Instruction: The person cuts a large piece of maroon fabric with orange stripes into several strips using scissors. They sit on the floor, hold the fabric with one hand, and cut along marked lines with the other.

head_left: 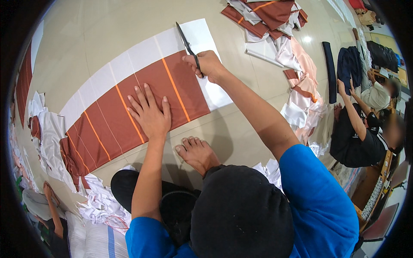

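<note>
A long piece of brown and pale grey cloth with orange stripes (101,124) lies spread on the tiled floor before me. My left hand (150,112) rests flat on its brown part, fingers spread. Over the cloth's right end, my right hand (205,66) grips a pair of black scissors (186,38), their blades pointing away from me. The blades look closed together, lying over the pale grey part. A white sheet (218,93) sits under that end of the cloth and sticks out to the right. Whether the blades touch the cloth, I cannot tell.
A heap of brown and grey cloth (273,21) lies at the far right, with peach and white pieces (303,77) trailing nearer. White scraps (103,200) and a stuffed white sack (97,238) are at the lower left. Other people (359,137) sit at the right, one handling dark cloth (349,64).
</note>
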`<state>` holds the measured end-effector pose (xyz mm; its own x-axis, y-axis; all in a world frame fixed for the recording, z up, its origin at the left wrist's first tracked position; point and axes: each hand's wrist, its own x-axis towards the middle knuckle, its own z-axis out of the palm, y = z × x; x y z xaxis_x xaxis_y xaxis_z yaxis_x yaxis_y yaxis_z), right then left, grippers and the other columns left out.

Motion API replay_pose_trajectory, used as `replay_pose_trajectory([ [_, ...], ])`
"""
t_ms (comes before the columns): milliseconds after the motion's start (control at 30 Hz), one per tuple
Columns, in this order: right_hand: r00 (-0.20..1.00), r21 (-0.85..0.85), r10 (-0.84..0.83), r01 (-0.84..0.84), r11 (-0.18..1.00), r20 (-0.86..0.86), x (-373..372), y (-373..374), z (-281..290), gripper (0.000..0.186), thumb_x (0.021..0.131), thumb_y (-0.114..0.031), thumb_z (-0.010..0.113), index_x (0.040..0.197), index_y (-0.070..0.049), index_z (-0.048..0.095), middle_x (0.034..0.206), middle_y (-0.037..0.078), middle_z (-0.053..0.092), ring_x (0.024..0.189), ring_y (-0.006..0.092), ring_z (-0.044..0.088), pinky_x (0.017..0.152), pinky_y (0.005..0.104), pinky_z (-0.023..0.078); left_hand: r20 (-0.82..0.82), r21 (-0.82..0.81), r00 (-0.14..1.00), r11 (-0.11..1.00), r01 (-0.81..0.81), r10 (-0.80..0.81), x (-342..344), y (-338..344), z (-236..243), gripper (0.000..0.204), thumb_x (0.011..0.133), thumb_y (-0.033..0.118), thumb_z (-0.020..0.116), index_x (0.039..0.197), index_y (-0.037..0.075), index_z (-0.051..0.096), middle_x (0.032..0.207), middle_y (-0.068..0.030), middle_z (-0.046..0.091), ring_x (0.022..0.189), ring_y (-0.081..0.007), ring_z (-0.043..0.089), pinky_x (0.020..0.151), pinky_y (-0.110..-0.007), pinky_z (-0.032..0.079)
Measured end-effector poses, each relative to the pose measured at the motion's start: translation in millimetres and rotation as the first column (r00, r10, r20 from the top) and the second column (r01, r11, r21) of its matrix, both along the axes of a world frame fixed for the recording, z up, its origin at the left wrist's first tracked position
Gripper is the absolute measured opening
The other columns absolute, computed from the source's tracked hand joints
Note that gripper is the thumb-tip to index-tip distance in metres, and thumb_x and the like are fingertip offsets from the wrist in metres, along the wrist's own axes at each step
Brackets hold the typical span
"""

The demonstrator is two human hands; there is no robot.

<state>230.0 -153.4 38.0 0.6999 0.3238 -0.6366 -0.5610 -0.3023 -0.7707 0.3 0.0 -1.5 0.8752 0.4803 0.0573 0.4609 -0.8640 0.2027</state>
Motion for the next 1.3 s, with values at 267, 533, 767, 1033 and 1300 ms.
replay_pose_trajectory([
  [267, 0.505, -0.383, 0.211, 0.265, 0.885, 0.837, 29.8, -3.8, -27.5, 0.038, 0.088, -0.032, 0.091, 0.102, 0.001, 0.075, 0.094, 0.019, 0.076, 0.091, 0.0384, 0.074, 0.082, 0.0512, 0.058, 0.008, 0.014, 1.000, 1.000, 0.007, -0.007, 1.5, -1.8, -0.9, 0.081, 0.114, 0.055, 0.050, 0.181, 0.015, 0.029, 0.187, -0.0199, 0.023, 0.169, -0.0561, 0.017, 0.134, -0.073, 0.013],
  [533, 0.263, -0.425, 0.348, 0.350, 0.835, 0.900, -87.8, -113.6, -58.5, 0.040, 0.078, -0.012, 0.089, 0.107, -0.004, 0.062, 0.105, 0.020, 0.063, 0.105, 0.0451, 0.060, 0.095, 0.0556, 0.047, 0.010, 0.005, 1.000, 1.000, 0.005, -0.005, 1.1, -1.5, -0.1, 0.081, 0.114, 0.056, 0.050, 0.181, 0.016, 0.028, 0.187, -0.0187, 0.022, 0.170, -0.0549, 0.016, 0.135, -0.072, 0.012],
  [767, 0.715, -0.758, 0.391, 0.298, 0.580, 0.580, -343.3, -333.4, -45.9, 0.041, 0.090, -0.023, 0.088, 0.115, -0.002, 0.064, 0.110, 0.022, 0.062, 0.106, 0.0475, 0.061, 0.092, 0.0561, 0.049, 0.005, -0.014, 1.000, 1.000, -0.008, 0.008, -2.4, 2.0, -2.6, 0.082, 0.114, 0.057, 0.048, 0.181, 0.015, 0.027, 0.188, -0.0181, 0.021, 0.170, -0.0548, 0.014, 0.136, -0.071, 0.009],
  [1033, 0.716, -0.649, 0.212, 0.415, 0.638, 0.665, -374.6, -359.1, 8.8, 0.043, 0.092, -0.021, 0.090, 0.120, -0.001, 0.065, 0.109, 0.021, 0.064, 0.103, 0.0419, 0.064, 0.092, 0.0501, 0.051, -0.004, -0.060, 1.000, 0.998, 0.000, 0.000, -7.4, 6.2, -3.3, 0.084, 0.115, 0.058, 0.047, 0.182, 0.014, 0.024, 0.188, -0.0197, 0.018, 0.171, -0.0553, 0.009, 0.135, -0.072, 0.005],
  [1300, 0.408, -0.187, 0.044, 0.317, 0.930, 0.912, -129.3, -92.0, -12.8, 0.046, 0.092, -0.028, 0.092, 0.119, 0.002, 0.069, 0.111, 0.022, 0.072, 0.102, 0.0438, 0.070, 0.089, 0.0495, 0.055, 0.066, -0.184, 0.998, 0.982, 0.031, -0.019, 1.8, 30.5, 20.4, 0.084, 0.115, 0.053, 0.051, 0.181, 0.010, 0.023, 0.188, -0.0230, 0.018, 0.171, -0.0549, 0.010, 0.136, -0.071, 0.008],
])
